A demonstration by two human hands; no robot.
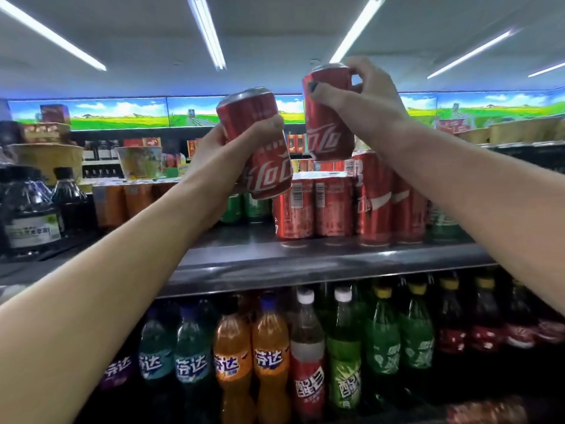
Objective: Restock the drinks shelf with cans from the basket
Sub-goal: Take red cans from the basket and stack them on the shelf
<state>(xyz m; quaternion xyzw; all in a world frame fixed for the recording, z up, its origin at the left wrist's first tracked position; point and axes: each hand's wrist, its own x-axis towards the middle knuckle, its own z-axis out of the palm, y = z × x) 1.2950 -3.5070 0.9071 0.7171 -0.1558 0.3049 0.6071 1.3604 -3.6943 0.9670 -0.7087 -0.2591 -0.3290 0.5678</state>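
At centre frame a red can (255, 142) is gripped round its middle by the left hand (226, 151). Right of it, a second can (328, 114) is pinched near its top by the right hand (370, 102), above the shelf (305, 264). Both are judged rigid, smooth, fairly heavy; a mid-body hold seems safest.

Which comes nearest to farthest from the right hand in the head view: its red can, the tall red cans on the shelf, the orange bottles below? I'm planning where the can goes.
From the right hand:
1. Red can, gripped in its fingers.
2. Tall red cans, on the shelf just beneath.
3. Orange bottles, lower shelf, down-left.
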